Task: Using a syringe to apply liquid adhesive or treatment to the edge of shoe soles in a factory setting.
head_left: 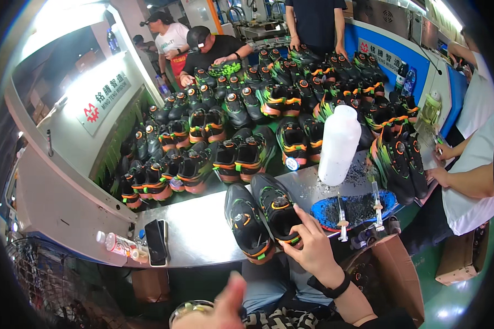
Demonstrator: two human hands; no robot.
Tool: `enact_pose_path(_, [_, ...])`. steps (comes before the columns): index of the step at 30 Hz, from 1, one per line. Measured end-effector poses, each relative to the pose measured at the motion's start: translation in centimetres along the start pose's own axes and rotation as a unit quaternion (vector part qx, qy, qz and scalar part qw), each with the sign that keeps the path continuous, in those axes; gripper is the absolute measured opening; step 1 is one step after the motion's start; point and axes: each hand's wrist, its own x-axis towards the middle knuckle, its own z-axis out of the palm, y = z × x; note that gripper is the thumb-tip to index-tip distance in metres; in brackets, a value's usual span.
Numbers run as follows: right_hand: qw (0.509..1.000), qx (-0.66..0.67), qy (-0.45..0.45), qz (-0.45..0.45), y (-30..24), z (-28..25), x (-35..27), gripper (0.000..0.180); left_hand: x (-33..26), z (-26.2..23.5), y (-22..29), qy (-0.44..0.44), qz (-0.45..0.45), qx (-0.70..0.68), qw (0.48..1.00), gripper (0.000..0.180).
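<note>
A pair of black sneakers with orange and green trim stands at the front edge of the metal table, heels toward me. My right hand [312, 247] has its thumb and fingers closed on the heel collar of the right sneaker [274, 206]. The left sneaker [246, 219] rests beside it, touched by neither hand. Low in front of me, my left hand [228, 307] is blurred, its thumb pointing up. Its other fingers are hard to make out.
Rows of similar sneakers [247, 151] fill the table beyond. To the right stand a white bottle [339, 145] and a blue tray [391, 202] of black crumbs with syringes [377, 205]. A phone [157, 241] and drink bottle [118, 244] lie left. Co-workers stand around; a cardboard box [392, 274] sits below.
</note>
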Motion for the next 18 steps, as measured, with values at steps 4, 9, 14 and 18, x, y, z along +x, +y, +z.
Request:
enact_pose_path(4, [0.991,-0.077,-0.008,-0.105,-3.9,-1.6,1.8,0.024,-3.5,0.8,-0.3,0.292,-0.087,0.046,0.951,0.056])
enact_pose_path(9, [0.923,-0.259,-0.285,0.004,-3.7,0.5,4.9,0.032,-9.0,5.4,-3.2,0.322,-0.267,-0.152,0.895,0.054])
enact_pose_path(14, [0.903,-0.176,-0.390,0.039,-2.4,3.2,7.3,0.041,-16.4,12.4,-10.0,0.017,-0.541,-0.512,0.667,0.038])
enact_pose_path(18, [0.923,-0.182,-0.337,0.042,-2.8,4.1,7.5,0.035,-19.4,16.2,-14.1,-0.175,-0.626,-0.643,0.405,0.037])
